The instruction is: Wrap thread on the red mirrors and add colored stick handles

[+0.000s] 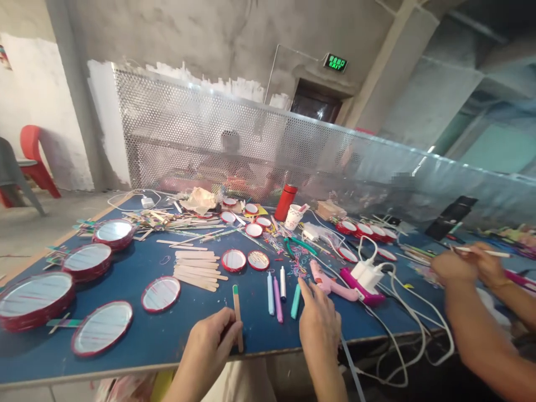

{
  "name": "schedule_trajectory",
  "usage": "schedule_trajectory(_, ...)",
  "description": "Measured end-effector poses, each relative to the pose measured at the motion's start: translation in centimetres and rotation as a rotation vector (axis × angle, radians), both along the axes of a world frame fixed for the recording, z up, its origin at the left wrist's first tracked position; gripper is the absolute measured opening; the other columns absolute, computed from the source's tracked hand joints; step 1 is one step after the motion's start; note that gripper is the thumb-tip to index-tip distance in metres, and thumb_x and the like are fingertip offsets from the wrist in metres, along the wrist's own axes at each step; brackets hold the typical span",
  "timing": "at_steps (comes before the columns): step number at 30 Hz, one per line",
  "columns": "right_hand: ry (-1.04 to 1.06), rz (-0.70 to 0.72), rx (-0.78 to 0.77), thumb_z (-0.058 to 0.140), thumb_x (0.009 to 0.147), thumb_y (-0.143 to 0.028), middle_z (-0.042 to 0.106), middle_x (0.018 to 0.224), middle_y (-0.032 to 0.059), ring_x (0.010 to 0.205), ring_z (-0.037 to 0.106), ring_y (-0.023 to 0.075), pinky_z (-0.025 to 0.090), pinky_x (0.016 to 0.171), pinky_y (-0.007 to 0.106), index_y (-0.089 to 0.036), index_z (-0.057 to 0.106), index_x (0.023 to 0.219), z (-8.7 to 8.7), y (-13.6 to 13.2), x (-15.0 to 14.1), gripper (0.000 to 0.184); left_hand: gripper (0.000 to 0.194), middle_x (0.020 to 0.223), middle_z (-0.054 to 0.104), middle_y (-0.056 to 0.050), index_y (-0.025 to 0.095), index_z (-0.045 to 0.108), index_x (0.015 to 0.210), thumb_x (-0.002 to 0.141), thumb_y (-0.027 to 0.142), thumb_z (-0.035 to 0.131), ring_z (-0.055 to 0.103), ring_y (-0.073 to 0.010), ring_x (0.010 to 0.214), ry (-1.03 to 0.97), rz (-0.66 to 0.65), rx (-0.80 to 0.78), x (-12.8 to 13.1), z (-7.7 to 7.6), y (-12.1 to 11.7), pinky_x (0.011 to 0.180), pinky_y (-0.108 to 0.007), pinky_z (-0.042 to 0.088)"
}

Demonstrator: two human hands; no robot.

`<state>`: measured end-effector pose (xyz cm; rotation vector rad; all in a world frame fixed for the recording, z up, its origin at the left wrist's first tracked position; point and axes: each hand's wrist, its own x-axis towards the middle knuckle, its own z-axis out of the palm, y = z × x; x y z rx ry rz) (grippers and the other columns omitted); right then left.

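Observation:
My left hand (211, 346) pinches a wooden craft stick (238, 324) with a green-painted tip, upright at the front edge of the blue table (142, 341). My right hand (320, 324) rests a little further right with its fingers apart, holding nothing. Closest to its fingertips lie a teal marker (295, 301) and a pink marker (278, 300). A white-and-pink hot glue gun (330, 288) lies just beyond them. A loose stack of plain craft sticks (196, 269) sits up and to the left of my hands.
Several red-rimmed round discs (101, 328) fill the table's left side. White cables (402, 329) trail over the right edge. A co-worker's hands (456, 265) hold a white stick at the right. A red flask (286, 202) stands before a perforated metal screen (196, 117).

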<state>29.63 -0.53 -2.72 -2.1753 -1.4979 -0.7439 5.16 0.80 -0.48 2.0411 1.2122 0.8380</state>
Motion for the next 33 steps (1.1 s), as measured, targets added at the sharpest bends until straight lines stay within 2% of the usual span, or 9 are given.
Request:
schedule_trajectory(2, 0.049, -0.032, -0.098, 0.045, 0.098, -0.004, 0.074, 0.126, 0.0118, 0.111, 0.069, 0.0328, 0.049, 0.079, 0.039, -0.022, 0.071, 0.130, 1.4, 0.4, -0.6, 0.046, 0.033, 0.066, 0.069, -0.001, 0.024, 0.051, 0.068, 0.097, 0.035, 0.040, 0.066, -0.0176, 0.062, -0.007, -0.012, 0.008, 0.0, -0.2, 0.1, 0.062, -0.023, 0.044)
schedule_trajectory(7, 0.100, 0.011, -0.244, 0.059, 0.098, -0.018, 0.078, 0.104, 0.0143, 0.105, 0.071, 0.0333, 0.050, 0.086, 0.039, -0.017, 0.076, 0.114, 4.0, 3.0, -2.4, 0.023, 0.031, 0.068, 0.071, -0.001, 0.024, 0.051, 0.070, 0.098, 0.033, 0.039, 0.068, -0.0186, 0.064, -0.004, -0.018, 0.041, -0.1, -0.6, 0.1, 0.064, -0.024, 0.045)
schedule_trajectory(14, 0.271, 0.029, -0.265, 0.055, 0.088, -0.002, 0.078, 0.097, 0.0205, 0.096, 0.075, 0.0318, 0.052, 0.077, 0.035, -0.009, 0.073, 0.106, 3.6, 5.8, -2.3, 0.027, 0.028, 0.067, 0.069, 0.000, 0.025, 0.047, 0.071, 0.097, 0.030, 0.039, 0.065, -0.0180, 0.062, 0.032, 0.011, 0.115, 0.1, -0.9, 0.1, 0.060, -0.024, 0.042)
schedule_trajectory(17, 0.394, 0.094, -0.183, 0.048, 0.088, -0.002, 0.076, 0.101, 0.0237, 0.096, 0.075, 0.0317, 0.053, 0.078, 0.037, -0.005, 0.067, 0.117, 3.4, 5.8, -2.1, 0.035, 0.027, 0.068, 0.069, 0.000, 0.026, 0.045, 0.071, 0.097, 0.030, 0.038, 0.064, -0.0179, 0.063, 0.012, 0.027, 0.134, 0.2, -1.0, 0.2, 0.061, -0.024, 0.042)
schedule_trajectory(21, 0.623, 0.326, -0.034, 0.037, 0.097, -0.017, 0.074, 0.099, 0.0159, 0.085, 0.073, 0.0249, 0.055, 0.075, 0.035, -0.008, 0.051, 0.138, 3.2, 4.1, -2.6, 0.044, 0.025, 0.067, 0.069, 0.000, 0.027, 0.045, 0.072, 0.096, 0.030, 0.038, 0.065, -0.0176, 0.061, -0.060, 0.054, 0.082, 0.1, -0.5, 0.0, 0.061, -0.024, 0.044)
schedule_trajectory(24, 0.811, 0.535, -0.009, 0.030, 0.104, -0.039, 0.060, 0.068, -0.0002, 0.056, 0.061, 0.0187, 0.052, 0.057, 0.030, -0.015, 0.057, 0.125, 2.9, 1.9, -3.8, 0.042, 0.024, 0.064, 0.071, 0.001, 0.027, 0.047, 0.074, 0.097, 0.027, 0.039, 0.065, -0.0165, 0.058, -0.146, 0.038, -0.033, 0.1, 0.1, -0.2, 0.061, -0.023, 0.046)
schedule_trajectory(26, 1.047, 0.713, -0.012, 0.035, 0.104, -0.047, 0.050, 0.058, -0.0052, 0.047, 0.049, 0.0147, 0.044, 0.047, 0.026, -0.018, 0.063, 0.111, 2.6, 0.5, -4.8, 0.041, 0.023, 0.062, 0.071, 0.001, 0.026, 0.049, 0.074, 0.096, 0.025, 0.042, 0.066, -0.0162, 0.057, -0.174, 0.039, -0.071, 0.2, 0.3, -0.3, 0.060, -0.023, 0.046)
schedule_trajectory(30, 1.667, 1.049, 0.032, 0.061, 0.095, -0.046, 0.060, 0.066, -0.0007, 0.052, 0.051, 0.0125, 0.039, 0.047, 0.022, -0.020, 0.072, 0.101, 1.9, -1.1, -6.2, 0.029, 0.022, 0.064, 0.073, 0.000, 0.025, 0.051, 0.073, 0.094, 0.024, 0.045, 0.066, -0.0154, 0.057, -0.174, 0.028, -0.088, 0.3, 0.5, -0.4, 0.059, -0.022, 0.045)
schedule_trajectory(33, 1.677, 1.151, 0.031, 0.068, 0.093, -0.043, 0.067, 0.077, 0.0019, 0.063, 0.061, 0.0149, 0.048, 0.053, 0.024, -0.023, 0.074, 0.102, 1.2, -1.2, -6.5, 0.023, 0.022, 0.064, 0.073, 0.000, 0.025, 0.049, 0.073, 0.095, 0.026, 0.043, 0.066, -0.0149, 0.057, -0.162, 0.022, -0.098, 0.3, 0.6, -0.5, 0.059, -0.021, 0.044)
